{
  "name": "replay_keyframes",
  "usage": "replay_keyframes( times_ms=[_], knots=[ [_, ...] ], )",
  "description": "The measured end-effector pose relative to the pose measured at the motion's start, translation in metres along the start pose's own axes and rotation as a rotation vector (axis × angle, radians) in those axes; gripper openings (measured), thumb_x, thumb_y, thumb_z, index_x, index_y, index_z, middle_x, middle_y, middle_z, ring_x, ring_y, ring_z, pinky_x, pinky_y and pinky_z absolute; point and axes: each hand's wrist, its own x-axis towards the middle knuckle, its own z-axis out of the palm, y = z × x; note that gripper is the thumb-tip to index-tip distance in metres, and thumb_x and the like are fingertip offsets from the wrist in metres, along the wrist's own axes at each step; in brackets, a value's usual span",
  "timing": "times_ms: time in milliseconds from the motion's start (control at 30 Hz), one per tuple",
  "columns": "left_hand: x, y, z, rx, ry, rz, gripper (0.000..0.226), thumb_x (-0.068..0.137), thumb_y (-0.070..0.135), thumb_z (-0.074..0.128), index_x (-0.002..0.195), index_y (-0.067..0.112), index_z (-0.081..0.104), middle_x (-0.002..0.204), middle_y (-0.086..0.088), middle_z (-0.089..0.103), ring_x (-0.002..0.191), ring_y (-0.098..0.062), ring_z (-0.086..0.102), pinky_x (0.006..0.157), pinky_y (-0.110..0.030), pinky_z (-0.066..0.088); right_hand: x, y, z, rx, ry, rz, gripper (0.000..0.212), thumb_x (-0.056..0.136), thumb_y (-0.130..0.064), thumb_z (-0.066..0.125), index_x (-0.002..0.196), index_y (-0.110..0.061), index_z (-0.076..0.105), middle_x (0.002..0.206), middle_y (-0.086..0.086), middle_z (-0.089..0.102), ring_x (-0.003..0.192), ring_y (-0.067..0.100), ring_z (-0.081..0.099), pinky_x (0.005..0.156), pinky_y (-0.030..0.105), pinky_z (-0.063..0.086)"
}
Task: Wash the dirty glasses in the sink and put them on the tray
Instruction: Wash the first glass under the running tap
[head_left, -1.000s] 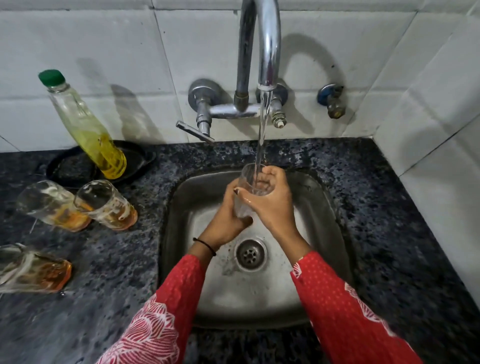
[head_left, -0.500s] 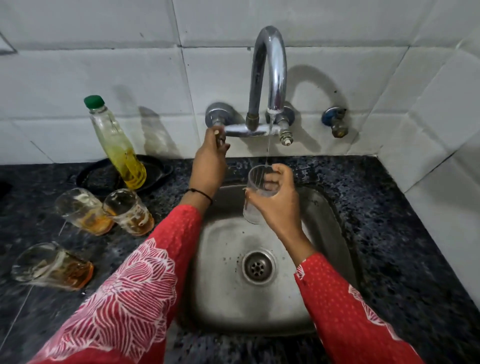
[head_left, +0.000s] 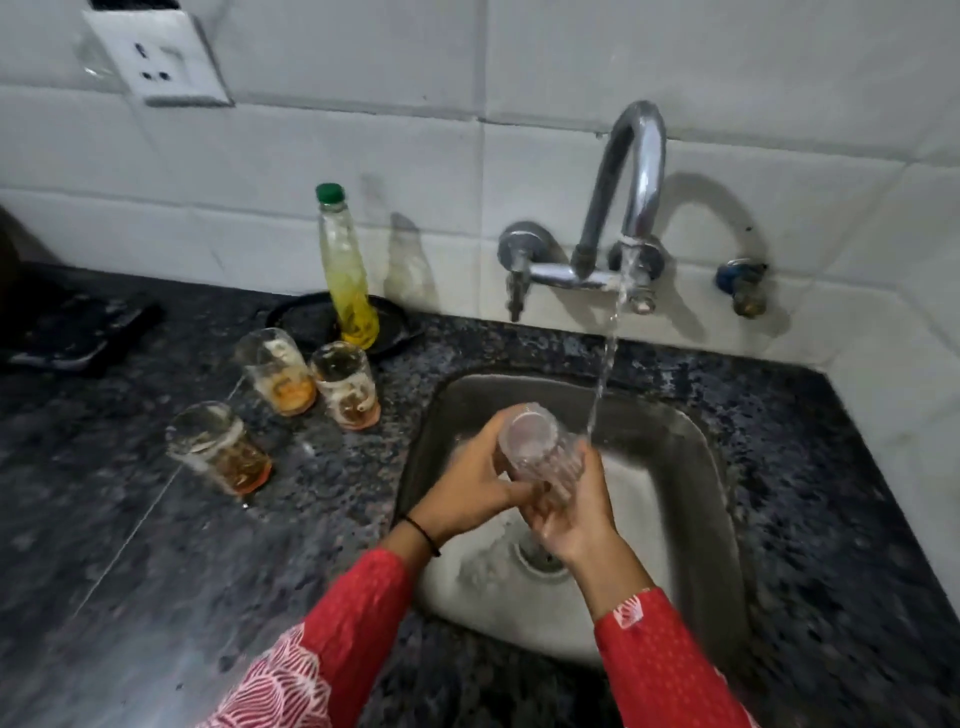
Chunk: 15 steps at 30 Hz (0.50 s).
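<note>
Over the steel sink (head_left: 691, 467) I hold a clear ribbed glass (head_left: 540, 452) turned bottom-up and tilted. My left hand (head_left: 472, 483) grips its left side and my right hand (head_left: 571, 519) cups it from below and the right. Water runs from the tap (head_left: 636, 171) just right of the glass. Three dirty glasses with orange dregs stand on the counter left of the sink: one at the front (head_left: 218, 447), two behind it (head_left: 278, 371) (head_left: 347, 384). A dark tray (head_left: 67, 332) lies at the far left.
A green-capped bottle of yellow liquid (head_left: 345, 270) stands in a black dish (head_left: 296, 322) against the tiled wall. A wall socket (head_left: 156, 57) is at upper left, a blue valve (head_left: 740, 283) right of the tap. Dark speckled counter (head_left: 156, 597) surrounds the sink.
My left hand left the tap lever and came back to the glass. The glass went from upright under the spout to upside down between both hands. The stream is stronger, and my view shifted left.
</note>
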Motion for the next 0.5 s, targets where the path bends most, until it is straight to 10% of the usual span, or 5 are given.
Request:
replay_keyframes(
  times_ms=[233,333,500],
  knots=[
    [-0.038,0.021,-0.028,-0.050,0.280,0.015,0.066,0.070,-0.004,0.078,0.129,0.009,0.050,0.124,-0.002,0.061,0.114,-0.007,0.058,0.091,-0.018,0.047,-0.024,0.030,0.023,-0.551,0.224,-0.661,0.038,0.099,-0.022,0.043,0.136,-0.026,0.037,0.126,0.008,0.054,0.065,0.019,0.060,0.056,0.031,0.048],
    [-0.046,0.040,-0.064,-0.057,0.378,0.089,0.065,0.069,-0.005,0.078,0.127,0.012,0.051,0.124,-0.003,0.062,0.115,-0.010,0.059,0.096,-0.023,0.046,-0.019,0.048,0.039,-0.947,0.203,-1.092,0.060,0.083,-0.001,0.054,0.134,-0.028,0.038,0.141,0.013,0.038,0.098,0.031,0.056,0.086,0.043,0.047],
    [-0.055,0.086,-0.161,-0.034,0.425,0.221,0.065,0.069,-0.009,0.076,0.126,0.011,0.051,0.119,0.002,0.062,0.111,-0.004,0.058,0.094,-0.017,0.045,-0.025,0.074,0.150,-1.272,-0.028,-1.567,0.070,0.075,-0.024,0.064,0.139,-0.010,0.037,0.141,0.019,0.039,0.128,0.036,0.036,0.106,0.046,0.028]
  ],
)
